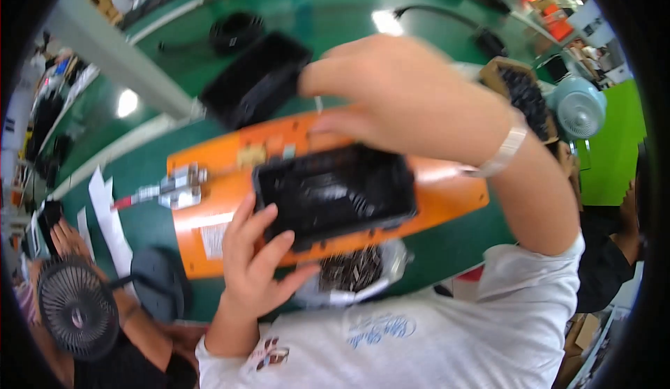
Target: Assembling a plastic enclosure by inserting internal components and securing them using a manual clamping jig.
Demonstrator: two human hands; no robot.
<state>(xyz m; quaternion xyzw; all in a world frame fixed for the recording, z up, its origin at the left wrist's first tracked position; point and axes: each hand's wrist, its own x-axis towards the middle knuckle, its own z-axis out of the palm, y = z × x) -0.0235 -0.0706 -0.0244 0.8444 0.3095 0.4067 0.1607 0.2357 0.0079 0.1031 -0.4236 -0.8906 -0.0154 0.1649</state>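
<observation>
Black plastic box (335,197) sits open side up on orange board (450,188), just right of left hand (252,270). Left hand loose: fingers spread, thumb splayed out, fingertips at box's near left corner, not wrapped around it. Right hand (391,85) blurred, above far side of box, thumb and fingers apart; cannot tell whether anything sits between them. Second black box (255,82) left of right fingertips. Metal clamp (185,185) left of first box.
</observation>
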